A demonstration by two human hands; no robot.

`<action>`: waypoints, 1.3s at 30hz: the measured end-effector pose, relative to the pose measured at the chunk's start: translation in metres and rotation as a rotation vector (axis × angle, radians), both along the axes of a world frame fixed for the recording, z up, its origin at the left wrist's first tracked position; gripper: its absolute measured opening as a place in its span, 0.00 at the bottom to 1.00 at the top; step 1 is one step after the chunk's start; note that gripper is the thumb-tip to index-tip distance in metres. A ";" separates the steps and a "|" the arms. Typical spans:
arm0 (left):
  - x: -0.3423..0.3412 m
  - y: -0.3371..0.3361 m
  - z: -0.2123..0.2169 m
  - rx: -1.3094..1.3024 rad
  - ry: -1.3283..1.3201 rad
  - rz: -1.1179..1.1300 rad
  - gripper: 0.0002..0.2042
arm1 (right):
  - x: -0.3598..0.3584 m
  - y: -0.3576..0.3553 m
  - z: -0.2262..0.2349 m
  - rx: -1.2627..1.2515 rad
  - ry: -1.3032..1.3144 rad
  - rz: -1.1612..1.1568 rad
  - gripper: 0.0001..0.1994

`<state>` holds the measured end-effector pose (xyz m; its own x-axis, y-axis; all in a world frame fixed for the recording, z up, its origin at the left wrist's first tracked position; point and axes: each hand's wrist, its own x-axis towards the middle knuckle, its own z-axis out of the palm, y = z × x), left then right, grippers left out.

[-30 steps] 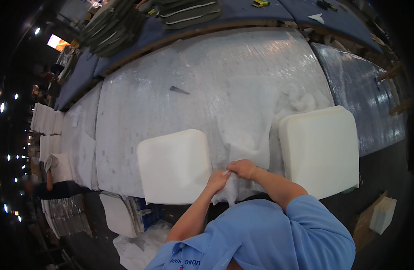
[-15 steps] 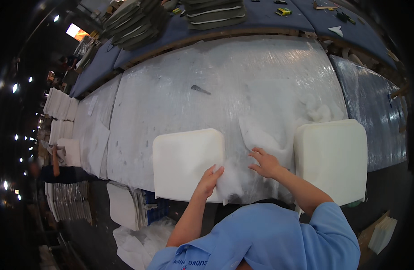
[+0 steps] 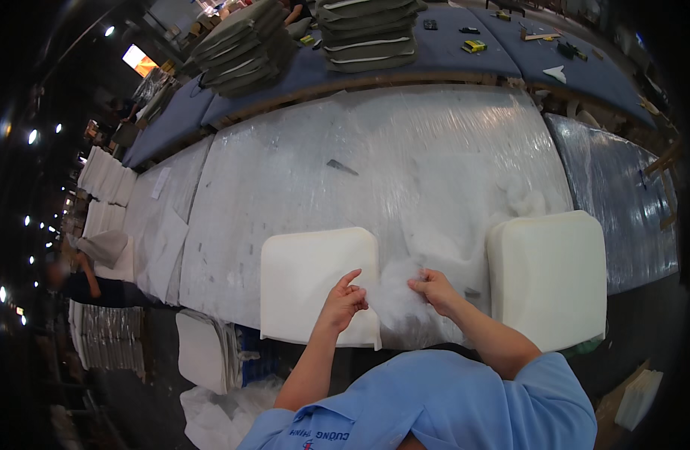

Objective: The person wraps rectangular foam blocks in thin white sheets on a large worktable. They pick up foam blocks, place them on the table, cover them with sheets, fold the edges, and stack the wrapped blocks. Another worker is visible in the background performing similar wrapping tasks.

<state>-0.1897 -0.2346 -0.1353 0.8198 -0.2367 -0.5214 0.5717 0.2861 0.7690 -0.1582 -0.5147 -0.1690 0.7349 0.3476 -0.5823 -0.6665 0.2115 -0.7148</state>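
Note:
A loose tuft of white fibre stuffing [image 3: 397, 296] stretches between my two hands, over the front of the table. My left hand [image 3: 342, 303] is at its left side, index finger sticking out and the other fingers curled at the edge of the fluff. On the other side, my right hand [image 3: 437, 292] pinches the tuft between thumb and fingers. Beneath and beside my left hand lies a white foam seat cushion [image 3: 307, 274], flat, with rounded far corners. To the right of my right hand is a stack of similar white cushions [image 3: 551, 277].
Clear plastic film covers the worktable [image 3: 270, 172]; a dark flat piece [image 3: 342, 166] lies on it. More white fibre [image 3: 525, 201] rests behind the right stack. Grey-green cushion stacks [image 3: 367, 37] stand on the blue table beyond. Far left, another person [image 3: 97, 289] handles white pieces.
My right hand has closed on the fibre, which now spreads wider between both hands. The left index finger has lifted outward. The view has tilted slightly upward.

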 end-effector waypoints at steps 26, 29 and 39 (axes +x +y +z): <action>-0.019 0.166 -0.020 -0.073 0.128 -0.319 0.22 | -0.057 0.202 -0.002 0.082 0.100 -0.141 0.16; -0.018 0.179 -0.019 -0.058 0.105 -0.337 0.23 | -0.067 0.220 0.000 0.108 0.080 -0.209 0.16; -0.013 0.192 -0.022 0.029 0.097 -0.343 0.22 | -0.059 0.215 0.017 -0.017 -0.081 -0.107 0.41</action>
<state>-0.2024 -0.0428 -0.1569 0.6416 -0.4733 -0.6036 0.7015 0.0440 0.7113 -0.2173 -0.3001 -0.1518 0.8121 0.2555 -0.5246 -0.5807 0.2654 -0.7696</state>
